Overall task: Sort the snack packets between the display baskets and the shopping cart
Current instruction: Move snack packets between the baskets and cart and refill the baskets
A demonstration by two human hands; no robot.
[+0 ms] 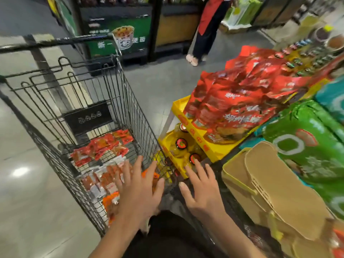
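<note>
A black wire shopping cart stands at the left, with several small red, orange and white snack packets lying on its floor. My left hand hovers over the cart's near right corner, fingers spread and holding nothing. My right hand is spread open just right of the cart, in front of the yellow display stand. Tan display baskets are stacked at the right, near my right hand.
Large red snack bags pile on the yellow stand's top tray, and jars with red lids fill the tray below. Green sacks lie behind the baskets. A person in a red top stands in the aisle ahead.
</note>
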